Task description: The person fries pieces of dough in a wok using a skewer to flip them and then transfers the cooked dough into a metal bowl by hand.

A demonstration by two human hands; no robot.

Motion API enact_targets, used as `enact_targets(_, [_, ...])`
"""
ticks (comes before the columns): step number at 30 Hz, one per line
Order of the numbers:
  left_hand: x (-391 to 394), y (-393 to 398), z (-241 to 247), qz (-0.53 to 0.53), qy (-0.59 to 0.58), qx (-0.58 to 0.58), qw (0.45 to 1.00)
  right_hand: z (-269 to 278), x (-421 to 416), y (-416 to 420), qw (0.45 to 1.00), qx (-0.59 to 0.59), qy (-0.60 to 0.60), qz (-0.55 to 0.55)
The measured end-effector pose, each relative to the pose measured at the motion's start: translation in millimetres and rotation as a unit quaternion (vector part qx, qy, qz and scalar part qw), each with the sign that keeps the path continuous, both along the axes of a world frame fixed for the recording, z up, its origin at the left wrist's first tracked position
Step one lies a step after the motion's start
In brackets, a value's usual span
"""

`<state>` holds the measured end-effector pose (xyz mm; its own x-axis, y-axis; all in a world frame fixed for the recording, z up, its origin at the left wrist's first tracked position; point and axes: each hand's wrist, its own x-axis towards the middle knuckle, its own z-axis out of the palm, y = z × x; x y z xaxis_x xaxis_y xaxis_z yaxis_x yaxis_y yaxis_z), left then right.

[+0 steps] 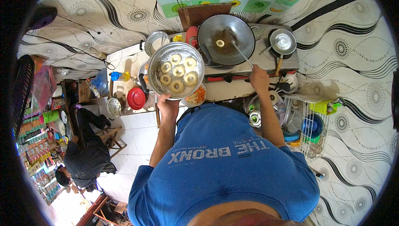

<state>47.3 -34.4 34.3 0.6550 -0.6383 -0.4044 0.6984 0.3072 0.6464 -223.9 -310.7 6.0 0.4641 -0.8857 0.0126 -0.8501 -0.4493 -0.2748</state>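
Note:
My left hand point(168, 105) grips the near rim of a round metal bowl point(150, 73). Several pale dough rings point(178, 70) lie apart inside it on a floury bottom. In my right hand point(260, 79) is the handle of a metal spatula point(243, 53), whose far end reaches into a large wok point(226, 58). The wok stands on the gas stove point(265, 57) and holds brown oil. One dough ring point(220, 43) is in the oil, left of the spatula. The spatula's tip is hard to make out against the oil.
A small pan point(282, 43) sits on the right burner. Left of the bowl are a red plastic bowl point(136, 98) and a blue-capped bottle point(120, 76). Shredded vegetables point(197, 96) lie below it. A dish rack point(314, 126) stands right. A person point(88, 159) sits at far left.

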Motion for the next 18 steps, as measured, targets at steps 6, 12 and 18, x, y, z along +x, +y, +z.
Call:
enact_targets(6, [-2.2, -2.7, 5.5, 0.005, 0.001, 0.004, 1.000, -1.1, 37.0, 29.8, 0.998, 0.046, 0.011, 0.031])
enact_targets(12, [-5.7, 5.8, 3.3, 0.013, 0.002, -0.003, 1.000, -2.3, 36.7, 24.0, 0.995, 0.090, 0.050, 0.013])
enact_targets(18, [-9.3, 10.4, 4.5, 0.015, 0.005, 0.002, 1.000, -17.1, 19.9, -1.0, 0.998, 0.051, 0.041, -0.006])
